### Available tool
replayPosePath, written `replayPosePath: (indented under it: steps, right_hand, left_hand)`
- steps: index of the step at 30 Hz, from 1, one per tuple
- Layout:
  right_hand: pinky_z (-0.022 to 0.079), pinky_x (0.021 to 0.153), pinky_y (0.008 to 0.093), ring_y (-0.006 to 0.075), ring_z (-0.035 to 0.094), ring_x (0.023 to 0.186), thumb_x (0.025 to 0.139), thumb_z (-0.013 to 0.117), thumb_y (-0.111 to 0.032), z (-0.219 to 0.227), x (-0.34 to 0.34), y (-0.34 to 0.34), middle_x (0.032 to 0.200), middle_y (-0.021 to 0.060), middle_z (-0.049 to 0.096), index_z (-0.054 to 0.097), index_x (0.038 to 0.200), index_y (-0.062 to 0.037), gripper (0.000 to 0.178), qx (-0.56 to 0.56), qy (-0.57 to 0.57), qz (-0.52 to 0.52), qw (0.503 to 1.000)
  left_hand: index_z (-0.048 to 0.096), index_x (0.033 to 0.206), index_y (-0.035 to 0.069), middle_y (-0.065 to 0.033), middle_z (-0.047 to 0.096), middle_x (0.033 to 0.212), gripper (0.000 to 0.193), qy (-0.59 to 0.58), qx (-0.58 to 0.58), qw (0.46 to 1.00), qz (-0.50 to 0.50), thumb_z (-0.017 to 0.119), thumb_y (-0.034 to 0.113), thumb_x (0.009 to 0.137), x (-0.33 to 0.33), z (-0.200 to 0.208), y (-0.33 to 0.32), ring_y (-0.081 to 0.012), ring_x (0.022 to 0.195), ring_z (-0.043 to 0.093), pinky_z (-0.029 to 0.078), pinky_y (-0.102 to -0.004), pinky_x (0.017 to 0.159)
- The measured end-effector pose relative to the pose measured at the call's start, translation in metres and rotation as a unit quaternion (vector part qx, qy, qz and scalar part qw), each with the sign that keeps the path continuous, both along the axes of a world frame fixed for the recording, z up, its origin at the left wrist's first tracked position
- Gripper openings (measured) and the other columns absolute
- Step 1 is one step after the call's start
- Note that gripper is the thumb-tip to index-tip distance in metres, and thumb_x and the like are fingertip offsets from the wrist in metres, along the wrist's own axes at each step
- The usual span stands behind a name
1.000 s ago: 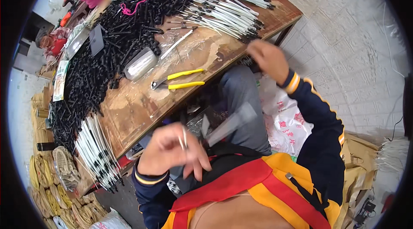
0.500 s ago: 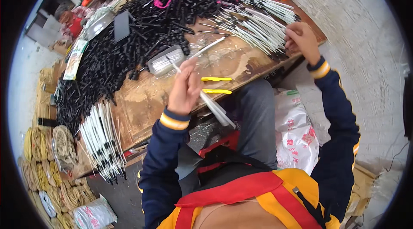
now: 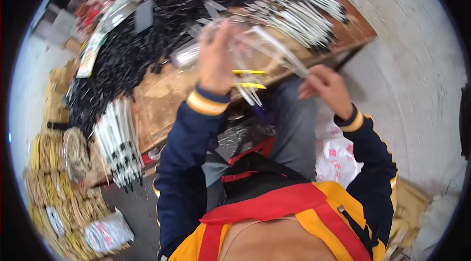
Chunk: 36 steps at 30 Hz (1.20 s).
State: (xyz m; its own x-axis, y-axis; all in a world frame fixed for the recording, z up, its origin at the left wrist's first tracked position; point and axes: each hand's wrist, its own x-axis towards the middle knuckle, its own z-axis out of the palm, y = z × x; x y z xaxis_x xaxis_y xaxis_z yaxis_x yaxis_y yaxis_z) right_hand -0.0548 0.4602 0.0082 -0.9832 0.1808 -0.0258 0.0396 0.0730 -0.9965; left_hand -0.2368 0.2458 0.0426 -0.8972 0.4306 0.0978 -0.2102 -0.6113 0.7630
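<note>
My left hand (image 3: 216, 60) is raised over the front edge of the wooden table, closed around several thin clear plastic strips (image 3: 249, 91) whose ends stick out above and below it. My right hand (image 3: 326, 87), over my knee, pinches the near end of a white stick (image 3: 284, 50). The stick slants up and left toward my left hand, blurred by motion; whether the two touch I cannot tell. Between my hands, two slim yellow pieces (image 3: 248, 71) lie at the table edge. Behind my left hand is a clear plastic box (image 3: 185, 56), partly covered.
A big heap of black pieces (image 3: 113, 60) covers the far side of the wooden table (image 3: 154, 94). White sticks with black ends lie in a right bundle (image 3: 294, 18) and a left bundle (image 3: 117, 136). A phone (image 3: 143, 15) rests on the heap. Bundled cords (image 3: 51, 163) stand at left.
My right hand has left the right bundle and come down and left with a white stick. My left hand has moved up and turned, still holding clear strips. The view has shifted slightly.
</note>
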Motion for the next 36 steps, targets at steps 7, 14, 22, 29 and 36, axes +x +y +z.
replayPosePath:
  steps: [7,14,22,29,36]
  right_hand:
    - [0.052,0.068,0.0376,0.0256,0.066,0.08,0.092,0.06,-0.026,-0.022,-0.019,0.089,0.086,0.0103,0.067,0.065,0.092,-0.0043,0.022,0.541,0.193,-0.163,0.802]
    - [0.051,0.071,0.0465,0.0338,0.064,0.085,0.084,0.067,-0.026,-0.035,-0.072,0.089,0.083,0.0096,0.065,0.064,0.087,-0.0092,0.018,0.641,0.075,-0.153,0.748]
    - [0.05,0.051,0.027,0.014,0.066,0.062,0.091,0.063,-0.018,0.037,-0.089,0.112,0.076,0.0063,0.065,0.064,0.098,-0.0037,0.016,0.294,0.018,-0.085,0.952]
    - [0.054,0.068,0.0232,0.014,0.07,0.08,0.097,0.058,-0.008,0.028,-0.051,0.068,0.087,0.0078,0.068,0.061,0.107,0.0008,0.014,0.268,0.171,-0.185,0.93]
    - [0.055,0.077,0.0273,0.0182,0.07,0.087,0.091,0.061,0.006,0.055,0.004,0.023,0.094,0.011,0.068,0.061,0.109,0.0039,0.018,0.396,0.303,-0.216,0.84]
  left_hand:
    - [0.048,0.12,0.003,-0.0115,0.063,0.074,0.029,-0.108,0.011,0.97,-0.216,0.06,0.007,0.094,0.107,0.067,-0.079,-0.0166,0.051,0.059,0.043,-0.0243,0.042]
    - [0.056,0.104,-0.006,-0.0227,0.068,0.073,0.017,-0.05,-0.142,0.889,-0.432,0.059,0.007,0.094,0.116,0.07,-0.108,-0.022,0.048,0.066,0.032,-0.0221,0.034]
    - [0.053,0.126,0.004,0.0034,0.047,0.062,0.031,-0.134,-0.012,0.967,-0.218,0.057,0.015,0.098,0.033,-0.022,-0.077,-0.0075,0.05,0.048,0.035,-0.0172,0.046]
    - [0.03,0.148,0.004,-0.0206,0.042,0.145,0.055,-0.173,-0.006,0.984,-0.051,0.053,0.005,0.098,-0.042,-0.066,-0.009,-0.033,0.132,0.046,0.044,-0.0395,0.107]
    - [0.041,0.137,-0.002,-0.025,0.051,0.131,0.038,-0.102,0.054,0.993,0.027,0.047,0.005,0.099,-0.051,-0.044,0.029,-0.0349,0.12,0.055,0.046,-0.0442,0.105]
